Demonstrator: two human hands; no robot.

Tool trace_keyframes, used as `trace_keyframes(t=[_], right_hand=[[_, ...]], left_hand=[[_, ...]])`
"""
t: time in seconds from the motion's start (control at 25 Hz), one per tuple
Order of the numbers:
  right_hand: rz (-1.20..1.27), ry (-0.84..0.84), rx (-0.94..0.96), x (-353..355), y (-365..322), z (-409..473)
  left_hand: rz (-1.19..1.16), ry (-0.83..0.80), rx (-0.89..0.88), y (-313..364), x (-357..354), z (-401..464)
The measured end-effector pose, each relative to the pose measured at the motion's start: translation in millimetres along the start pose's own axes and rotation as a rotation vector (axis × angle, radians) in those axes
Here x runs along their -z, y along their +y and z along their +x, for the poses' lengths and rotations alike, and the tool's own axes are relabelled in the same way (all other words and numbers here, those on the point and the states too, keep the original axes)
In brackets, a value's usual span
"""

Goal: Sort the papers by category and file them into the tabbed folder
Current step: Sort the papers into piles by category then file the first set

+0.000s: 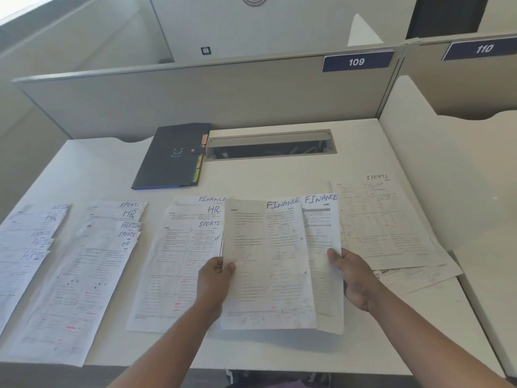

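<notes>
While my left hand [215, 278] pinches one FINANCE sheet [268, 264] by its left edge, my right hand [355, 278] grips a second FINANCE sheet [321, 247] just behind it, both raised over the bench [279, 175]. Other labelled papers [92, 275] lie fanned across the bench; the closed tabbed folder [170, 155] rests behind them.

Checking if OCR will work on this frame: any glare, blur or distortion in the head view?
Head view: wide-angle bowing bends the partition; bright window glare top left; headings readable on the Finance sheets, held by left hand and right hand; far-left papers smeared, body text illegible.
</notes>
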State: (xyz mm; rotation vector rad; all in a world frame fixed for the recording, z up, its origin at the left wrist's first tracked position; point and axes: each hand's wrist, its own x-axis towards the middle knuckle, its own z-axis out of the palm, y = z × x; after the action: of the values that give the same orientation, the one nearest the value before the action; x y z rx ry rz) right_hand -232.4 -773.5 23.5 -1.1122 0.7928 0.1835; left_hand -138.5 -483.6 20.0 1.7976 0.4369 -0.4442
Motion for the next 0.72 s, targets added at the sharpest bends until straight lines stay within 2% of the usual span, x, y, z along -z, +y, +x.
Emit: trace_keyframes(t=[0.12, 0.28, 0.56, 0.72], right_hand=[[0.042, 0.061, 0.047, 9.3, -12.1, -2.2], [0.06, 0.054, 0.074, 14.5, -20.7, -7.6], [0.05, -0.097, 0.035, -0.3, -8.8, -16.3], [0.045, -0.183, -0.034, -14.2, 2.2, -18.7]], left_hand=[[0.017, -0.003, 0.012, 3.3, 21.1, 14.2], [0.059, -0.102, 0.045, 1.7, 41.8, 28.7], [0.061, -0.258, 0.059, 2.4, 19.7, 22.7], [-0.034, -0.378, 0.156, 0.6, 7.2, 11.1]])
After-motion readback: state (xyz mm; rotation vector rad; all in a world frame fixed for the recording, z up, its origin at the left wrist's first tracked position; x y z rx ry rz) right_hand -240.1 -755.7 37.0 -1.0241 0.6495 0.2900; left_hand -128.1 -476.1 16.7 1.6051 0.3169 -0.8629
